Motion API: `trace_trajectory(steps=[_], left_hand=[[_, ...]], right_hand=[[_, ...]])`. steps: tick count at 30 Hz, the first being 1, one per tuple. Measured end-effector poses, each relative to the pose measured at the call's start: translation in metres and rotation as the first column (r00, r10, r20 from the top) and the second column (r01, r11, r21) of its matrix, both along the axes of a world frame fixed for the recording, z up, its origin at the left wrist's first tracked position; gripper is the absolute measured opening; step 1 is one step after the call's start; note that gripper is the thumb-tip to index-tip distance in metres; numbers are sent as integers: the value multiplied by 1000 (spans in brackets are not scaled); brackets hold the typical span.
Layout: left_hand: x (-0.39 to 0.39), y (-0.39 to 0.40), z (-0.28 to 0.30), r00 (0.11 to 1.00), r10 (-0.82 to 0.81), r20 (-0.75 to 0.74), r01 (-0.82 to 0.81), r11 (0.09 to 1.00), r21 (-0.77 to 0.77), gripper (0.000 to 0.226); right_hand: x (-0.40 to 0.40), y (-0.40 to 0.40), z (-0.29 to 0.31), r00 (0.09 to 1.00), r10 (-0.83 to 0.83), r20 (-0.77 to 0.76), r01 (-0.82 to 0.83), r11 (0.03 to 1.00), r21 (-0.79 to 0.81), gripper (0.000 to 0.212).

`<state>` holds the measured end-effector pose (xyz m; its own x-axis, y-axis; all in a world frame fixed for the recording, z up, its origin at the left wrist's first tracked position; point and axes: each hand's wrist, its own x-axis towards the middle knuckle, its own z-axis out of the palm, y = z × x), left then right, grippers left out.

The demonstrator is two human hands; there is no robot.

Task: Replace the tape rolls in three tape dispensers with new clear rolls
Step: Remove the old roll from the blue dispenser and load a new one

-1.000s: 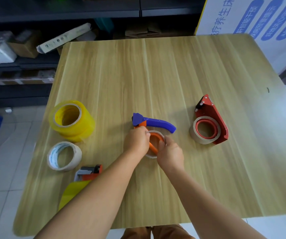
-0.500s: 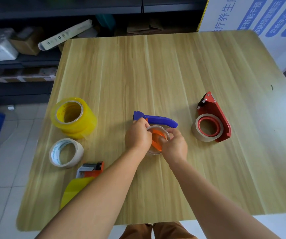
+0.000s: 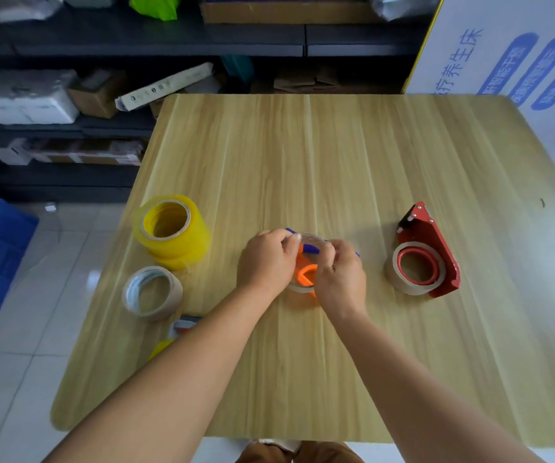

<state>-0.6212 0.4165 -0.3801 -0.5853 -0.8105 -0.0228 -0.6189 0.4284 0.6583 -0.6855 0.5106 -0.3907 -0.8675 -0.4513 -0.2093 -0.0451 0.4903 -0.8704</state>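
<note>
On the left side of a wooden bench point(image 3: 336, 155) stands a tall yellow tape roll point(image 3: 172, 230), with a smaller pale roll point(image 3: 152, 293) lying flat just in front of it and a third dispenser point(image 3: 182, 327) partly hidden behind the left forearm. At the middle, the left hand point(image 3: 266, 260) and right hand point(image 3: 339, 274) meet over a blue and orange dispenser point(image 3: 306, 262), fingers point(image 3: 291, 243) closed around the clear roll point(image 3: 301, 289) seated on its orange hub. Well to the right, a red dispenser point(image 3: 431, 242) lies flat holding a tan roll point(image 3: 403, 279).
</note>
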Motion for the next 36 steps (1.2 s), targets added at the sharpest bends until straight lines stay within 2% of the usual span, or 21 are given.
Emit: trace_trajectory(steps=[5, 14, 22, 31, 36], left_hand=[[32, -26, 15, 992, 128, -10, -128, 989, -67, 23], [129, -68, 31, 950, 308, 50, -296, 940, -168, 26], [182, -86, 16, 871, 479, 111, -479, 877, -26, 29], [193, -102, -12, 816, 561, 137, -572, 818, 57, 29], [195, -110, -19, 776, 615, 139, -628, 774, 83, 31]], right_hand=[[18, -25, 14, 989, 132, 62, -128, 989, -67, 20], [73, -80, 32, 911, 409, 44, -409, 912, -26, 21], [119, -119, 23, 787, 605, 118, -616, 782, 96, 24], [135, -139, 0, 746, 631, 212, -662, 736, 142, 26], [140, -145, -7, 760, 600, 249, -637, 764, 104, 28]])
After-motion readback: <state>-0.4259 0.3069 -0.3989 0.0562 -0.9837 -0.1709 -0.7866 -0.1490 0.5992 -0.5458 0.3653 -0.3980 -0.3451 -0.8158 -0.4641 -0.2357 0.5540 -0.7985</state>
